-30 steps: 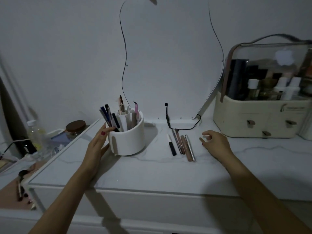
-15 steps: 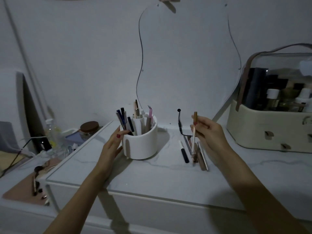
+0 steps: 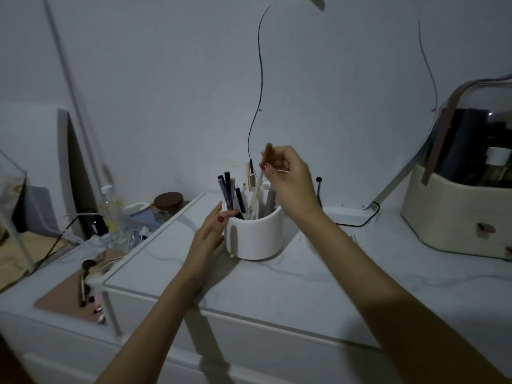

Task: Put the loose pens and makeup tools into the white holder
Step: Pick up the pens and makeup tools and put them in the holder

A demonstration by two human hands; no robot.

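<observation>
The white holder (image 3: 256,239) stands on the marble-look tabletop (image 3: 277,281), with several pens and makeup tools upright in it. My left hand (image 3: 212,231) rests against its left side, thumb on the rim. My right hand (image 3: 288,178) hovers just above the holder's right half, pinching a thin white pencil with a brown cap (image 3: 256,194). The pencil hangs almost upright and its lower end dips inside the holder. My right forearm hides most of the loose pens on the table; only a tip (image 3: 354,239) shows.
A cream cosmetics case (image 3: 454,217) with a clear domed lid stands at the right. A black cable (image 3: 357,224) runs along the wall behind the holder. To the left, a lower shelf holds a brown-lidded jar (image 3: 168,202), a bottle (image 3: 109,206) and makeup brushes (image 3: 88,275).
My right hand lifted a white pencil from the row of loose pens and carried it left over the holder, where its end now dips in. My left hand stayed on the holder.
</observation>
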